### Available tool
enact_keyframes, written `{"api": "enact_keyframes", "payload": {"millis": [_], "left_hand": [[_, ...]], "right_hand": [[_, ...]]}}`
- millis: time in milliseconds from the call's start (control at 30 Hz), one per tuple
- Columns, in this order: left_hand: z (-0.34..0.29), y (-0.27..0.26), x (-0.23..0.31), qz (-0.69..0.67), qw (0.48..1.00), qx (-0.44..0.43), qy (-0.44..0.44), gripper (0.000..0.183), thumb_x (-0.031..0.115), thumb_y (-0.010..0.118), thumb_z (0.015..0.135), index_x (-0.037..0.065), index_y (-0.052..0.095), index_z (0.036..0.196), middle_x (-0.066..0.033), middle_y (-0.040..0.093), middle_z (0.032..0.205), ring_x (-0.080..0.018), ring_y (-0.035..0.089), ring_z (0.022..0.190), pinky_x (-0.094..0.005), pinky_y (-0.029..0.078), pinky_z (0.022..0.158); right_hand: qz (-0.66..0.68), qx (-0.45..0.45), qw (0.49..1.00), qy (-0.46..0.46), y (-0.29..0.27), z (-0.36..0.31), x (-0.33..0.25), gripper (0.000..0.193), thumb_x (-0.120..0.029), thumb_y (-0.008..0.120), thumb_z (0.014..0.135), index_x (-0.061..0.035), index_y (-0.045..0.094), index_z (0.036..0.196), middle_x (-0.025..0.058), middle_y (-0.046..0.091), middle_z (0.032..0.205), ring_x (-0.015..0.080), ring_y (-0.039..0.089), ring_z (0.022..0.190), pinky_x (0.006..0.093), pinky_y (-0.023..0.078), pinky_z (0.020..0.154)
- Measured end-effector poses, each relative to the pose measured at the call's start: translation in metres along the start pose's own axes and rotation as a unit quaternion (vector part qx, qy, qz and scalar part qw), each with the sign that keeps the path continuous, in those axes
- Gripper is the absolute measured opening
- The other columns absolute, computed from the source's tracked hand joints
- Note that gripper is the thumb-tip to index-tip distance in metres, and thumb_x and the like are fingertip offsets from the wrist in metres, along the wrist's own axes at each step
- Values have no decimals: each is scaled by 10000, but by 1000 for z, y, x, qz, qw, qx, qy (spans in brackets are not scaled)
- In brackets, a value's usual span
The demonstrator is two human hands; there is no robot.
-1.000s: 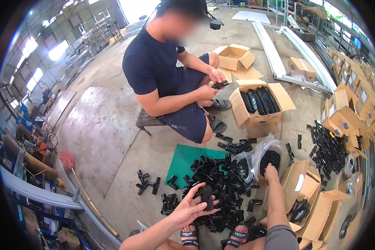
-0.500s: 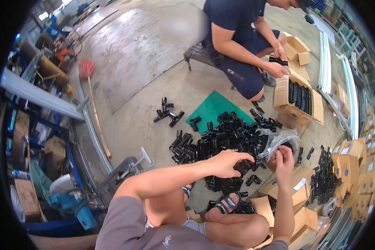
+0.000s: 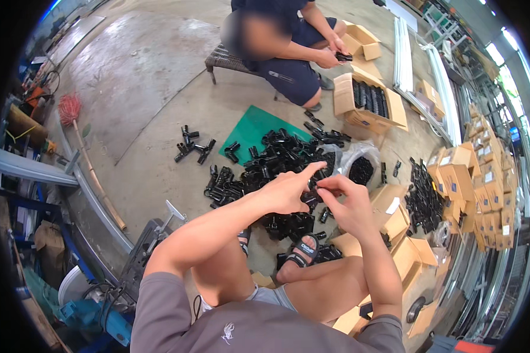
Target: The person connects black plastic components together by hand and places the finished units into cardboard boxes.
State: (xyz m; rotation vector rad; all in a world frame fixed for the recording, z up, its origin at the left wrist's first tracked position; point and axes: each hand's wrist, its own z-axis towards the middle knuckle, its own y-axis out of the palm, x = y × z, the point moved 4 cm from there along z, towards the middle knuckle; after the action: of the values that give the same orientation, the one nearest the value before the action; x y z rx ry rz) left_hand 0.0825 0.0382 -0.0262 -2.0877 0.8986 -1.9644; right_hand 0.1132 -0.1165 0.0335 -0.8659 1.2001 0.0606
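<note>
Over the heap of black pipe fittings (image 3: pixel 271 170), my left hand (image 3: pixel 288 191) curves its thumb and forefinger around a black pipe fitting (image 3: pixel 312 187), whose outline partly merges with the heap behind. My right hand (image 3: pixel 348 203) is close against it, fingertips pinched together at the fitting's right end. Whatever small piece the pinch holds is too little to make out. A clear plastic bag (image 3: pixel 353 151) of small black parts lies open just beyond my right hand. Part of the heap rests on a green sheet (image 3: pixel 247 126).
Opposite, a person on a low woven stool (image 3: pixel 232 60) holds a black fitting (image 3: pixel 343 57) beside a carton (image 3: pixel 388 115) packed with black pieces. Open cartons (image 3: pixel 388 220) stand by my right knee. More black parts (image 3: pixel 424 197) and stacked boxes (image 3: pixel 489 194) lie farther right. A mop (image 3: pixel 91 156) lies left.
My right hand has moved from beside the plastic bag leftward to meet my left hand. The whole view has shifted, so the scene sits farther left and higher.
</note>
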Motion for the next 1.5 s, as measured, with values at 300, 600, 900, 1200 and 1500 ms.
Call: {"api": "enact_keyframes", "payload": {"millis": [300, 600, 900, 1200, 1500], "left_hand": [[-5, 8, 3, 48, 998, -30, 22, 1009, 39, 820, 664, 84, 257, 1500, -231, 713, 983, -431, 679, 990, -494, 537, 859], [-3, 5, 0, 25, 999, -41, 21, 963, 60, 822, 669, 88, 290, 1471, -233, 715, 1010, -404, 692, 988, -465, 541, 873], [-1, 1, 0, 4, 1000, -3, -16, 715, 110, 850, 696, 46, 391, 1239, -240, 716, 1015, -346, 697, 895, -412, 536, 825], [-4, -23, -17, -153, 981, 113, -40, 373, 141, 878, 709, 26, 559, 865, -43, 625, 823, -111, 591, 710, -286, 493, 665], [1, -32, -29, -292, 938, 164, -88, 313, 32, 830, 780, 52, 539, 893, 3, 628, 884, -75, 620, 779, -232, 496, 700]], "right_hand": [[-203, -61, 967, -139, 19, -4, 21, 117, -86, 743, 831, -97, 736, 947, 64, 674, 865, 261, 617, 871, 384, 491, 792], [-202, -99, 962, -157, 21, -5, 21, 97, -96, 726, 839, -85, 733, 935, 52, 686, 891, 271, 607, 911, 396, 473, 866], [-168, -38, 972, -157, 14, -6, 28, 80, -74, 672, 877, -83, 724, 937, 74, 686, 929, 290, 613, 904, 396, 481, 809], [52, 138, 985, 91, -38, 3, 113, 181, -97, 599, 975, 6, 714, 1068, 108, 754, 935, 145, 688, 843, 299, 528, 776], [-347, -23, 920, 182, -52, 59, 285, 218, -194, 618, 878, -97, 757, 1015, 192, 730, 1036, 377, 703, 977, 473, 557, 866]]}}
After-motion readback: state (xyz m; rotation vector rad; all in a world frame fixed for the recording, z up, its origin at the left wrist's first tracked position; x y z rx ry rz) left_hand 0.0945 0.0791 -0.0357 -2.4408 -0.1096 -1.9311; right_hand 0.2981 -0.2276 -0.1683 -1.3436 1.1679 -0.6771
